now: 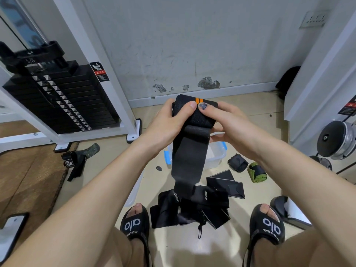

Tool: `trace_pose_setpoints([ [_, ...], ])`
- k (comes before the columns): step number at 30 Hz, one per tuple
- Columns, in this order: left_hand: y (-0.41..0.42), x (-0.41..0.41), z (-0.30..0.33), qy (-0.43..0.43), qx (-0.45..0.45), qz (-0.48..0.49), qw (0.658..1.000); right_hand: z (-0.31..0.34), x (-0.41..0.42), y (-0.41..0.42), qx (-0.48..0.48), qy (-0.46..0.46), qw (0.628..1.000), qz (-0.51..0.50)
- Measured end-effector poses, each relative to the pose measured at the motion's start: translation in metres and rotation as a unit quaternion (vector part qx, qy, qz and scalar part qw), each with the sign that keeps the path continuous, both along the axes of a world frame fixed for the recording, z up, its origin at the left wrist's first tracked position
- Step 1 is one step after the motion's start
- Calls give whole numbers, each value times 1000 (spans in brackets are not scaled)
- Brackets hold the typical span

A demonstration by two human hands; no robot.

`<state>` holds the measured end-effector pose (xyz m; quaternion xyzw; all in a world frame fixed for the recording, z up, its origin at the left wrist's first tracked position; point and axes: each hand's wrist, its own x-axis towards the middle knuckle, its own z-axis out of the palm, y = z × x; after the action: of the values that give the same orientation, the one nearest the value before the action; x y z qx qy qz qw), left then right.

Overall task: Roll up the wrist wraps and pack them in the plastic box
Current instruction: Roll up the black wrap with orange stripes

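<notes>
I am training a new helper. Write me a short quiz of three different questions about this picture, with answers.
1. True or false: both hands hold the black wrap with orange stripes.
2. Which colour is the rolled wrap lying right of the plastic box: A red, B green, C white?
3. Fill in: the loose black wraps lie between the person's ____.

Key: 1 true, left hand and right hand; 2 B; 3 feet.

This is a small gym. A cable machine's black weight stack (57,99) in a white frame (107,74) stands far left, chrome dumbbells (337,139) sit far right, and wrist wraps (192,207) litter the near floor.
</notes>
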<state>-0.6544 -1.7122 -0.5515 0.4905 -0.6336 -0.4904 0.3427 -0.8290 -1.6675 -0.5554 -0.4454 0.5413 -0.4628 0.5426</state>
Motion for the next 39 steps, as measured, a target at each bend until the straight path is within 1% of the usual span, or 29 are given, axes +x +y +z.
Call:
trace_pose_setpoints([
  [3, 0, -1, -1, 15, 39, 2, 999, 3, 0, 0, -28, -30, 999, -12],
  [5, 1, -3, 1, 22, 87, -26, 996, 2, 0, 0, -37, -41, 998, -20],
  [8, 4, -4, 5, 23, 140, -72, 987, 5, -1, 1, -26, -69, 997, -31],
  [11, 7, -2, 3, 1, 132, -115, 985, 10, -4, 0, -11, -91, 995, -40],
  [13, 9, 0, 1, -7, 107, -108, 988, 11, -4, 0, -10, -98, 994, -44],
  [18, 5, 4, -2, -53, 20, -92, 994, 7, -4, -1, -18, -66, 996, -61],
  [21, 4, 6, -1, -30, 6, -93, 995, 7, -4, -1, -22, -64, 996, -58],
  [23, 6, 3, 3, -1, 45, -113, 993, 6, -4, -1, -35, -50, 997, -54],
  [25, 8, 1, 9, 32, 129, -113, 985, 6, -2, 1, -55, -37, 997, -48],
  [27, 7, 1, 12, 45, 166, -109, 979, 5, 2, 3, -83, 6, 995, -46],
  [30, 7, 2, 13, 36, 155, -97, 982, 4, 6, 6, -123, 57, 990, -42],
  [35, 5, 2, 15, 43, 163, -75, 983, 3, 4, 8, -162, 81, 983, -21],
  [39, 2, 2, 14, 49, 145, -69, 986, 2, 2, 6, -155, 83, 984, -4],
])
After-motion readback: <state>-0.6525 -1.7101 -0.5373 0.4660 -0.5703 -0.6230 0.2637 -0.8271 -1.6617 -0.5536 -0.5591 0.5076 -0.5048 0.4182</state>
